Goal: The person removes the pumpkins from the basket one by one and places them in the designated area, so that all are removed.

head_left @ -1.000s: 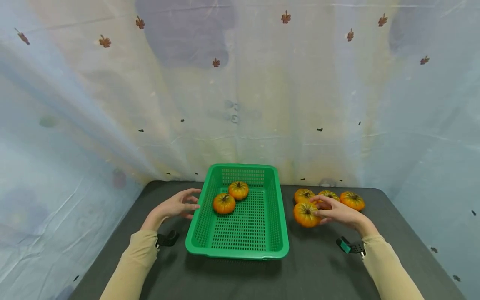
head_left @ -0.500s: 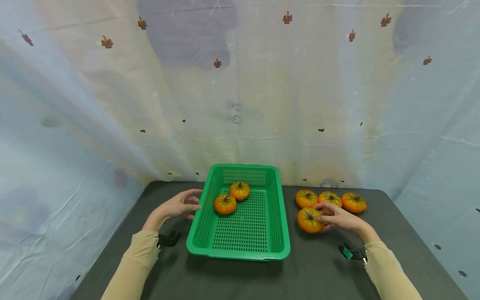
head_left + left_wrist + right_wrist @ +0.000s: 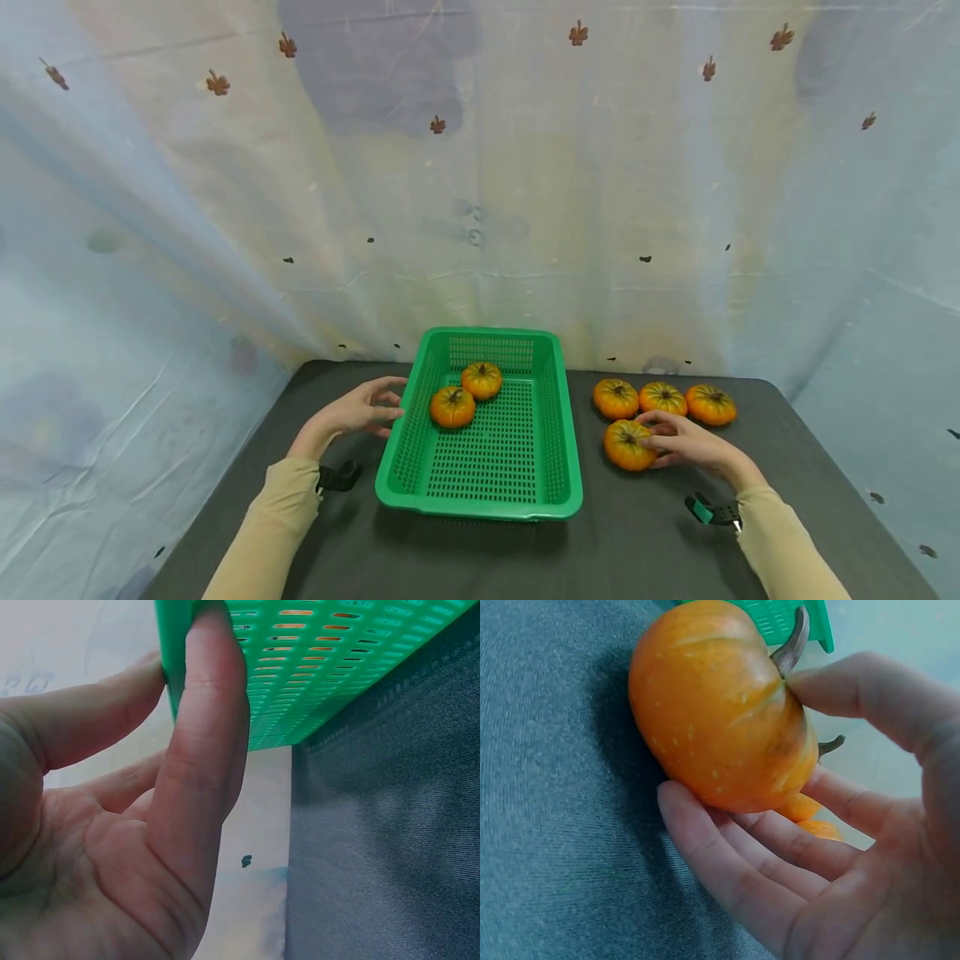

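Two small orange pumpkins (image 3: pixel 452 407) sit inside the green plastic basket (image 3: pixel 480 507), towards its back left. My left hand (image 3: pixel 360 412) is at the basket's left rim; in the left wrist view the rim (image 3: pixel 174 645) runs between the thumb and a finger tucked beneath it. With my right hand (image 3: pixel 686 442) I hold another pumpkin (image 3: pixel 627 446) right of the basket. In the right wrist view, the thumb touches the held pumpkin (image 3: pixel 720 712) beside its stem and the fingers support its side, close over the dark cloth.
Three more pumpkins (image 3: pixel 663 398) stand in a row at the back right of the dark table (image 3: pixel 600 550), just behind my right hand. A pale patterned curtain (image 3: pixel 517 200) hangs behind and along both sides.
My right hand has drawn the pumpkin slightly towards me and to the right, apart from the row behind it. My left hand stays at the basket rim.
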Motion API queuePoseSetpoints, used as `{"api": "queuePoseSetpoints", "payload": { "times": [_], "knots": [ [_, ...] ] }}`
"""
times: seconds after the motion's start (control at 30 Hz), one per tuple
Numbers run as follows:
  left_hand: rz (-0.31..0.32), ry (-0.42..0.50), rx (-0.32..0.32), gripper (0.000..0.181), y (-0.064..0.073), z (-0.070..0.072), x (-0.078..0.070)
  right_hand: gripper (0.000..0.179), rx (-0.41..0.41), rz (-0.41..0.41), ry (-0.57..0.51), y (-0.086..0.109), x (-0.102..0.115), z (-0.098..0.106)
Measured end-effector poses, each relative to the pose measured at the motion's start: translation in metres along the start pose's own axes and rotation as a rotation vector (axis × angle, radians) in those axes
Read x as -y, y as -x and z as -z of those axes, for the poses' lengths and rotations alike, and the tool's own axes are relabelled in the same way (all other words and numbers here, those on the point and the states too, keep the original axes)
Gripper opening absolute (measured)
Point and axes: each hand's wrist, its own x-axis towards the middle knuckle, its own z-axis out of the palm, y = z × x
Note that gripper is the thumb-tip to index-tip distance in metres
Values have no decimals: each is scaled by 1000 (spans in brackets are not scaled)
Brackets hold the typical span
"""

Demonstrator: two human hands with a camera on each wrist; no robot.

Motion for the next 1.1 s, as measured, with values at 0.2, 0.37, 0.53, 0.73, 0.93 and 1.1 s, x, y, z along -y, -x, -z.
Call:
{"api": "queuePoseSetpoints", "payload": {
  "times": [0.2,0.37,0.53,0.73,0.93,1.1],
  "knots": [
    [6,14,-2,69,0,-1,-1,48,-18,-7,10,0,0,1],
    [7,9,-3,70,-1,-1,0,50,-35,-13,20,0,0,1],
    [1,5,-3,70,0,0,0,49,-46,-4,27,-1,-2,2],
    [3,22,14,69,0,-1,2,52,-63,-6,12,0,-3,-1],
    [6,31,21,70,0,-2,4,51,-63,-22,-11,1,-3,-2],
    [2,23,12,71,-1,0,4,52,-65,-35,6,0,0,1]
  ]
}}
